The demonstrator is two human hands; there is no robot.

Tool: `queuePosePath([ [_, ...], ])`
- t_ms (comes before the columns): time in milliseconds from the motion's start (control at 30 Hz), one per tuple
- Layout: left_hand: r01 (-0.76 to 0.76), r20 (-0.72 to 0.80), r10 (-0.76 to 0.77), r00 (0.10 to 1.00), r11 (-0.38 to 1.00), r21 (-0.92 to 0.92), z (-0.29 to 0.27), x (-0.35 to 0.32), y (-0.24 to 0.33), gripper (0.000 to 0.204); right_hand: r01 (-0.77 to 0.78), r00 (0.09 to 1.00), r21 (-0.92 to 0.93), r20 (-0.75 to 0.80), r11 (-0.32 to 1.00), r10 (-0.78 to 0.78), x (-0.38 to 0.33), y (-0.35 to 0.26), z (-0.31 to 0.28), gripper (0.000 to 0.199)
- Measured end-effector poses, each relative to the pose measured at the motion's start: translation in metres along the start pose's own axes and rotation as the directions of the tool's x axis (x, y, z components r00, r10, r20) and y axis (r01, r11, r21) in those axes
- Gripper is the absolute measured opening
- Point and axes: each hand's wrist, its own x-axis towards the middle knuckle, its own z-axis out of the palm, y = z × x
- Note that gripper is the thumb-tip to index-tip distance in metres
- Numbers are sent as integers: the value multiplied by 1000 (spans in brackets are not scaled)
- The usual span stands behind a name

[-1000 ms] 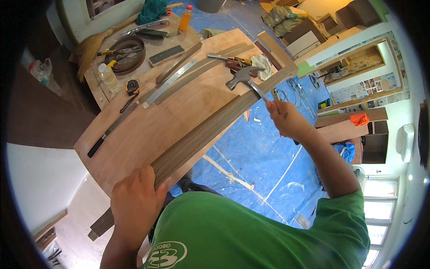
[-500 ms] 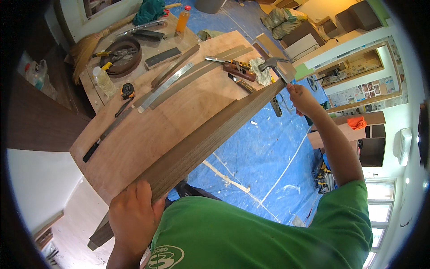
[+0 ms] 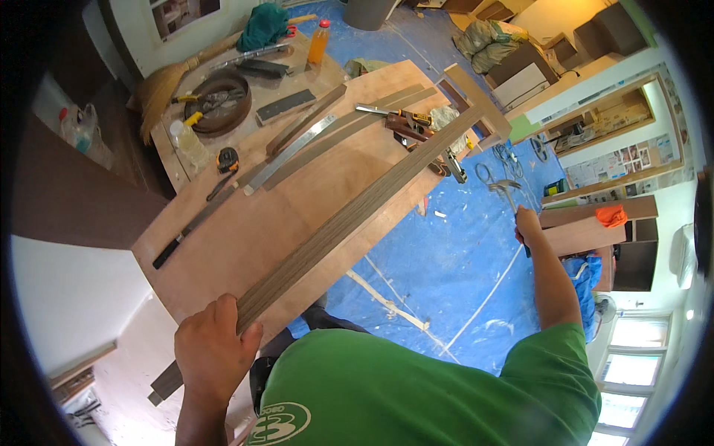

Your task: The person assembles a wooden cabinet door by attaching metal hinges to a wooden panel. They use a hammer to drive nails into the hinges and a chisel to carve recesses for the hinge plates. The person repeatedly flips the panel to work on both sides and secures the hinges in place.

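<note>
Head cam: L hand (image 3: 216, 343) round strip (image 3: 349, 218), R hand (image 3: 529, 224) round hammer (image 3: 505, 186); plane (image 3: 407, 131) by strip, tape meas. (image 3: 227, 158) beyond.

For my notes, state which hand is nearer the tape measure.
Left. Left hand, on the plank, is nearside of the tape measure; right hand, holding the hammer, is far right.

From the right hand (image 3: 526, 223), open air over blue sheeting (image 3: 424, 275) at 8 o'clock, long plank (image 3: 335, 230) barring 9 to 11, from the left hand (image 3: 213, 343), bare desk (image 3: 223, 245) at 12, black tool handle (image 3: 168, 253) obstructing at 11
</note>
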Motion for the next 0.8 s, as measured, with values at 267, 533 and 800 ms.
queuePosePath([
  [267, 35, 24, -38, 999, 995, 94, 6, -3, 1, 39, 157, 975, 673, 12, 723, -224, -46, -52, -28, 38],
  [533, -8, -63, 14, 998, 995, 98, 8, -2, 4, 45, 475, 827, 328, 149, 817, -541, -131, -188, -2, 37],
  [800, -61, -81, 73, 994, 989, 136, 10, -3, 6, 48, 643, 765, -109, 145, 758, -628, -104, -219, 18, 48],
])
